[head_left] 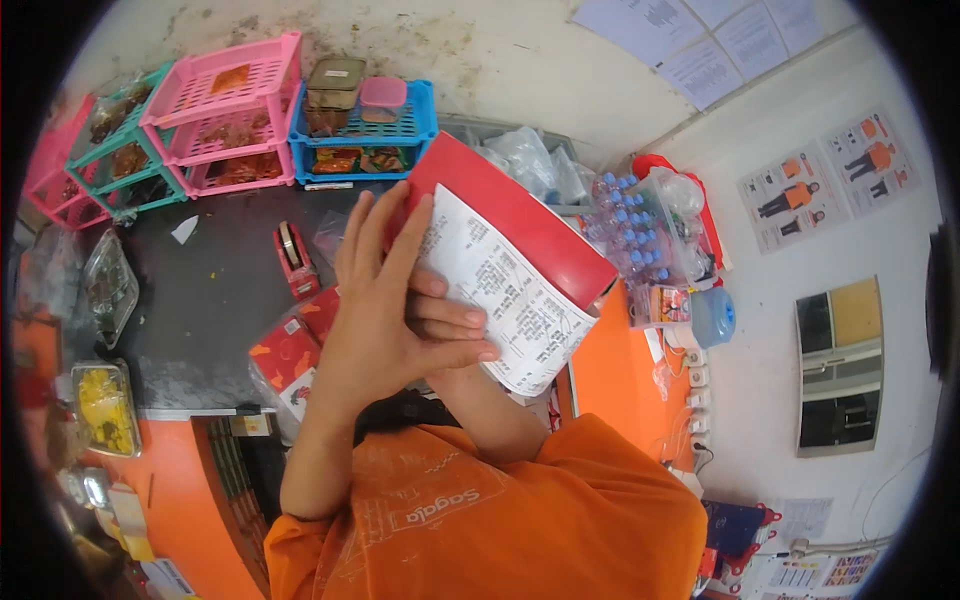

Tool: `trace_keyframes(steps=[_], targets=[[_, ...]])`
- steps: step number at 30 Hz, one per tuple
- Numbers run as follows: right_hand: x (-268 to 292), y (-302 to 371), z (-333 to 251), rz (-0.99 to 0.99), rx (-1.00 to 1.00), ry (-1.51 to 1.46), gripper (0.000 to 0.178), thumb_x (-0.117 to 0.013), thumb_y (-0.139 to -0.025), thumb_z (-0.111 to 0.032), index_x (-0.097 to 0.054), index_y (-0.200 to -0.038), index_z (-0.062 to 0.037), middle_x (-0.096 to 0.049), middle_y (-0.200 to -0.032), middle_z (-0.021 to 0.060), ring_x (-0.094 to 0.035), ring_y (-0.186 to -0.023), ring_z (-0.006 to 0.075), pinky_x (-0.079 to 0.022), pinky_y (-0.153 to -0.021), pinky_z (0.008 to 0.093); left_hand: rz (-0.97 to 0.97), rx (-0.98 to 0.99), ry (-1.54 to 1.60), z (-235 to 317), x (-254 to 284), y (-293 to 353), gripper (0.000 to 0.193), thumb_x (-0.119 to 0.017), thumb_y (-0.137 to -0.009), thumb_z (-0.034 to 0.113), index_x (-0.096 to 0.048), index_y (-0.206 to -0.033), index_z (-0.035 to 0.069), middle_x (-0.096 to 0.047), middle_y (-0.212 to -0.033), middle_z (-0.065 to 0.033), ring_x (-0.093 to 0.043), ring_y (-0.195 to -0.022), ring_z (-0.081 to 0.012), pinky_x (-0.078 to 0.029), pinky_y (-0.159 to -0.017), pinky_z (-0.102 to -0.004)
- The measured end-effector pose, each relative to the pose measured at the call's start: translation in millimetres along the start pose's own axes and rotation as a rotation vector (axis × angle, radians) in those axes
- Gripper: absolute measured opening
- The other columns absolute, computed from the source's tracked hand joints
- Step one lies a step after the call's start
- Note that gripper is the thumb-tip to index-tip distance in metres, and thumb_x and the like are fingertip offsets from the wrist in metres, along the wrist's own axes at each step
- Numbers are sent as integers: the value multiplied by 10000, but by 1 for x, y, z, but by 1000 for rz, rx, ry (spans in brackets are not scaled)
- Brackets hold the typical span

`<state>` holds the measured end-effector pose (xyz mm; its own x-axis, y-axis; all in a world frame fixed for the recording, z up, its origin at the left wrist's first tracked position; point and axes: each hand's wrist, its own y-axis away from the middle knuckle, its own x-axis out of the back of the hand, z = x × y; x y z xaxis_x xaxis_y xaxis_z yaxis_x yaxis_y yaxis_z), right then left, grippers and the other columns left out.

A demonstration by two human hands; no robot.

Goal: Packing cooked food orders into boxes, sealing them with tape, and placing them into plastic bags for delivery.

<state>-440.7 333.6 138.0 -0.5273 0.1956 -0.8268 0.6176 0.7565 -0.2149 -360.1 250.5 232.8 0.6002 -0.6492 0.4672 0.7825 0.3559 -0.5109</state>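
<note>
In front of my chest a red box (530,220) is held up at a tilt. A white printed receipt (510,290) lies against its side, its lower edge curling away. My left hand (375,290) is at the box's left end, fingers stretched and spread, with the index fingertip and the thumb at the paper. Partly behind it, my right hand (447,318) has its fingers bent against the receipt and box; its palm is mostly hidden. On the dark counter left of my forearm lies a red patterned package (285,352) in clear plastic.
A red tape dispenser (293,258) stands on the dark counter (215,320). Stacked pink (225,100) and blue baskets (415,110) with packets line the wall. Several water bottles (625,225) stand right, near an orange counter (625,370). A yellow-filled tray (105,408) sits left.
</note>
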Motion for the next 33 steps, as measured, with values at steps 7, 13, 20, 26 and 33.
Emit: trace_keyframes(steps=[7,13,20,26,33], targets=[[4,-2,4,-21,-66,-24,661,-602,-898,-399,-392,-1385,-5,-571,-1257,191,-606,-1109,314,-535,-866,455,35,15,7,-2,1,5,1212,-931,-443,429,-380,-1464,78,-295,-1523,-201,-204,-1422,-464,-185,-1146,-548],[16,-15,-2,-138,-232,-206,701,-618,-886,-403,-367,-1403,-1,-557,-1275,197,-597,-1129,320,-534,-868,465,55,106,-10,-14,4,13,1190,-933,-455,406,-378,-1464,104,-275,-1529,-204,-212,-1413,-475,-185,-1145,-554],[146,-51,-35,15,-595,557,601,-715,-837,-185,-463,-1349,6,-613,-1239,151,-624,-1085,242,-514,-936,385,424,467,-329,-157,40,112,753,-802,-751,328,-470,-1343,3,-488,-1351,-247,-472,-1243,-423,-383,-1043,-453],[183,-36,82,-59,-884,812,553,-756,-829,-200,-520,-1269,38,-651,-1131,135,-626,-1036,200,-508,-902,353,432,1110,-33,-237,-3,241,816,-694,-854,493,-391,-1364,-68,-503,-1287,-288,-515,-1198,-415,-440,-973,-441],[190,-41,97,-287,-639,1773,579,-669,-875,-437,-622,-1134,79,-639,-1101,283,-632,-1004,365,-489,-881,438,276,697,-594,-179,-20,174,952,-782,-758,467,-330,-1434,-29,-354,-1464,-251,-352,-1355,-414,-284,-1112,-518]])
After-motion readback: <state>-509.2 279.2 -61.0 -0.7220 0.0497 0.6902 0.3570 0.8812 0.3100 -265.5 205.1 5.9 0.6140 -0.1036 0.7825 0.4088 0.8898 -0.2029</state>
